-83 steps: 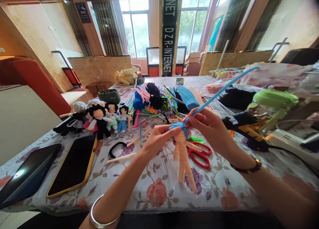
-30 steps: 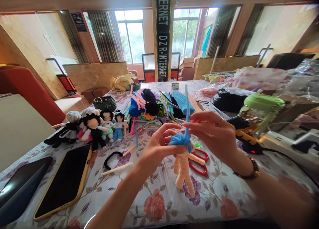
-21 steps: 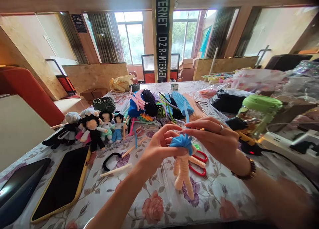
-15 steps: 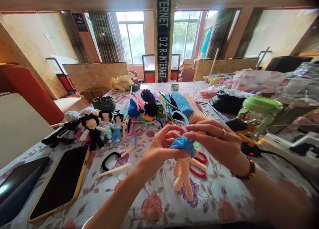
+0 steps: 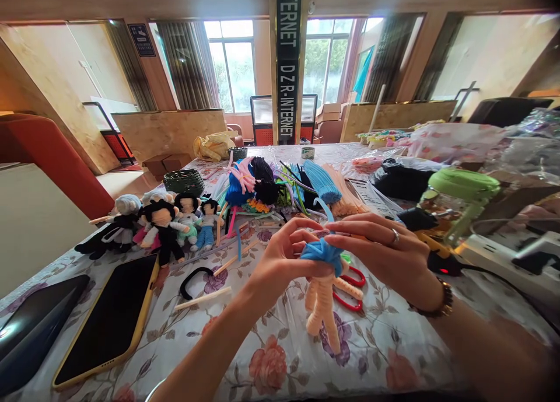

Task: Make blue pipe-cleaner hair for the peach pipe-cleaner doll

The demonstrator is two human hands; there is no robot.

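Observation:
I hold a peach pipe-cleaner doll [image 5: 322, 303] above the floral tablecloth [image 5: 280, 349]; its head is wrapped in blue pipe cleaner [image 5: 322, 253]. My left hand [image 5: 280, 259] is closed round the doll's head from the left. My right hand [image 5: 385, 250] pinches the short free end of the blue pipe cleaner over the top of the head. The doll's legs hang down free.
Red scissors [image 5: 350, 288] lie just behind the doll. A glue gun [image 5: 422, 230] sits at the right, by a green-lidded jar [image 5: 459, 195]. Finished dolls [image 5: 161, 218], a pipe-cleaner pile [image 5: 280, 186], a yellow-cased phone [image 5: 109, 317] and a dark tablet [image 5: 30, 326] lie to the left.
The long blue pipe cleaner that stuck up and right has been wound onto the doll's head; only a short end remains. My right hand has come down close over the head.

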